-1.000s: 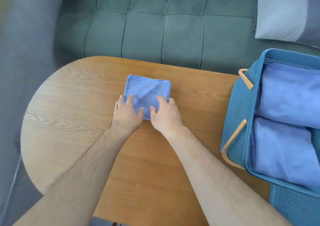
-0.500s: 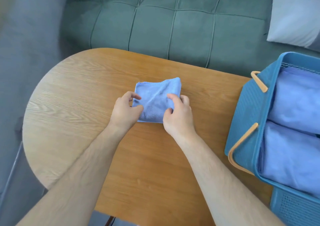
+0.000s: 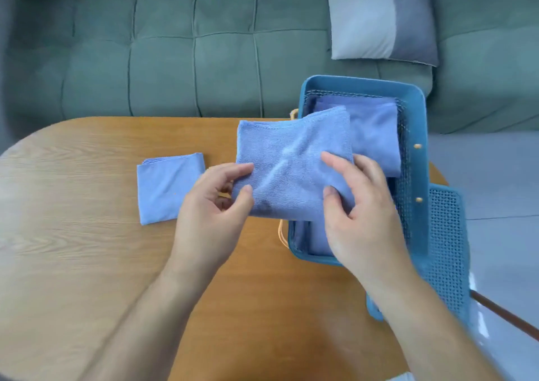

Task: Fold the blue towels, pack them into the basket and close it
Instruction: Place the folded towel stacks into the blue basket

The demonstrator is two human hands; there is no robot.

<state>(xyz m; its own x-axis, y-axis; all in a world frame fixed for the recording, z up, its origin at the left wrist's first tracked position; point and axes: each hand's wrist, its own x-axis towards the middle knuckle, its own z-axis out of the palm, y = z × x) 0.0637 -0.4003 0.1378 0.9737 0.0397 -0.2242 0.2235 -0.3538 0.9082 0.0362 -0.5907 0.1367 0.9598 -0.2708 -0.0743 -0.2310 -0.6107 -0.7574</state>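
Towels come in three places, but first the bigger things: a green tufted sofa point(image 3: 180, 50) runs along the far edge of the wooden table point(image 3: 73, 249), with a grey pillow point(image 3: 379, 18) on it. At the table's right edge sits the blue basket point(image 3: 420, 135), its mesh lid point(image 3: 446, 252) swung open and hanging off the right side. Inside lies a folded packed towel point(image 3: 376, 129) (another layer shows under the hands, but how many I cannot tell). A held towel point(image 3: 291, 164), folded, is lifted over the basket's left rim, partly above the table. The left hand point(image 3: 213, 214) pinches its near left corner, thumb on top and fingers beneath, closed narrowly on the cloth. The right hand point(image 3: 361, 208) grips its near right edge, fingers spread over the top. A small folded towel point(image 3: 169, 188) lies flat on the table, left of the hands and apart from them.
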